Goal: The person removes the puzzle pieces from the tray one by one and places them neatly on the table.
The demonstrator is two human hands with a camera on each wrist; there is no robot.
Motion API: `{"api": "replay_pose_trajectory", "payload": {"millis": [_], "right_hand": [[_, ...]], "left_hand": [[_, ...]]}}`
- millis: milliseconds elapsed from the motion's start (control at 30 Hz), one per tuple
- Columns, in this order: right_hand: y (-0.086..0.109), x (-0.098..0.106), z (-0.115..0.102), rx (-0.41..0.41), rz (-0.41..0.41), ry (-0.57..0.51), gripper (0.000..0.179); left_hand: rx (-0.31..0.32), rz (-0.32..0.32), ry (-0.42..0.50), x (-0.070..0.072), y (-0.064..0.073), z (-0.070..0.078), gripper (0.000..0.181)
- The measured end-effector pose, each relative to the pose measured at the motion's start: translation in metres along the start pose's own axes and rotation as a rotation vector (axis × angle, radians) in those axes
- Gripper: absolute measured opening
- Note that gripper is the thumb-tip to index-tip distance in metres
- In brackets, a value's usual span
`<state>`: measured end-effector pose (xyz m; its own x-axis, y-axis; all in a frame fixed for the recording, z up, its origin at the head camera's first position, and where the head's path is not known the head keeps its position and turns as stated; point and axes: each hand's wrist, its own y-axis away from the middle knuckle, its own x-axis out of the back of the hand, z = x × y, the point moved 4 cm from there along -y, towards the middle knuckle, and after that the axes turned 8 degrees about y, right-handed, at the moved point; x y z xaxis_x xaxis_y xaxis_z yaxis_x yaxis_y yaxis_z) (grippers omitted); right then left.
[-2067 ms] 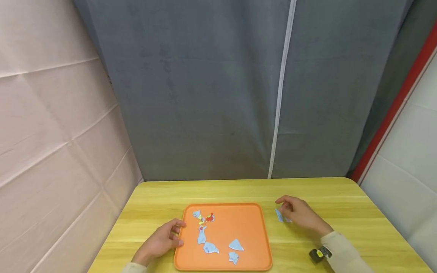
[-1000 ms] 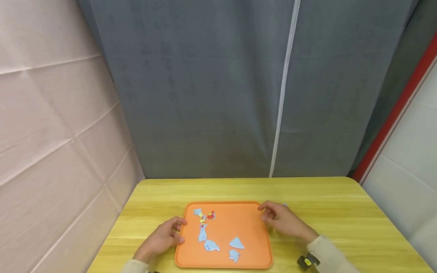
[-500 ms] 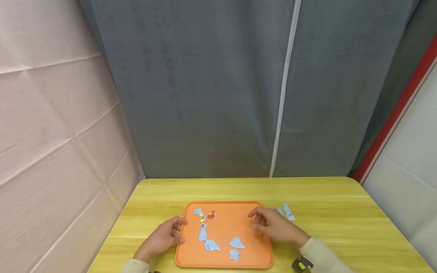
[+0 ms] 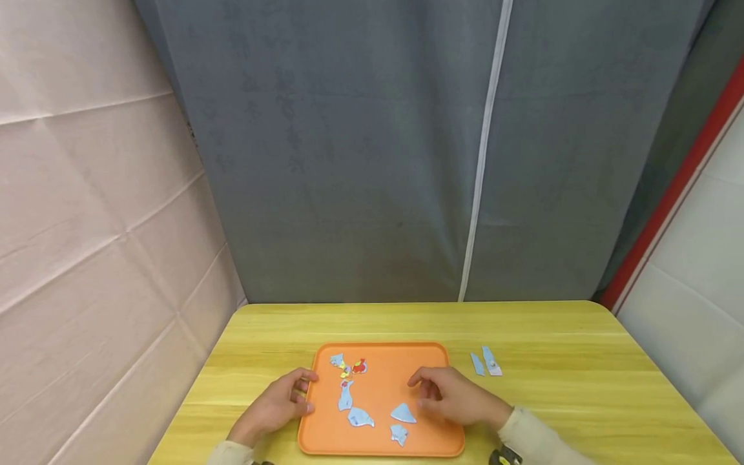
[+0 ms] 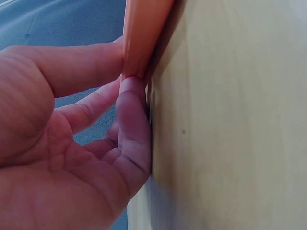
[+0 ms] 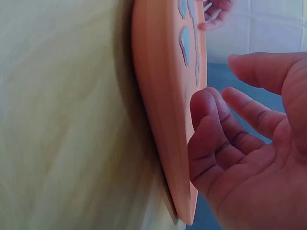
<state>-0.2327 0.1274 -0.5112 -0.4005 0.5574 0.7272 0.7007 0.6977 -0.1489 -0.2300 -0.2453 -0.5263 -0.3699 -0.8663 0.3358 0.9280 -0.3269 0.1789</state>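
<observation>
An orange tray (image 4: 380, 448) lies on the wooden table. My left hand (image 4: 273, 407) holds its left rim; in the left wrist view, the thumb and fingers meet the orange edge. Above the tray's right part hovers my right hand (image 4: 456, 395), fingers loosely bent; the right wrist view shows nothing between them. Just left of it are a light-blue triangular piece (image 4: 403, 413) and a jagged light-blue piece (image 4: 398, 434). Along the tray's left side several flat printed pieces form a curved line, among them a red-printed piece (image 4: 359, 367) and a curved light-blue piece (image 4: 360, 417).
Right of the tray, a plain light-blue strip (image 4: 477, 363) and a printed light-blue strip (image 4: 491, 361) lie on the table (image 4: 552, 361). Behind the table hangs a grey curtain (image 4: 349, 161). A pale cloth wall (image 4: 104, 226) stands on the left.
My right hand has moved left from the two strips on the table to over the tray, uncovering them. My left hand has stayed at the rim, and the tray's pieces keep their layout.
</observation>
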Motion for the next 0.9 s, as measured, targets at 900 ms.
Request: {"api": "replay_pose_trajectory", "payload": {"millis": [900], "right_hand": [[-0.013, -0.022, -0.007, 0.064, -0.077, 0.236, 0.027]], "left_hand": [[0.009, -0.001, 0.023, 0.0, 0.0, -0.001, 0.053]]}}
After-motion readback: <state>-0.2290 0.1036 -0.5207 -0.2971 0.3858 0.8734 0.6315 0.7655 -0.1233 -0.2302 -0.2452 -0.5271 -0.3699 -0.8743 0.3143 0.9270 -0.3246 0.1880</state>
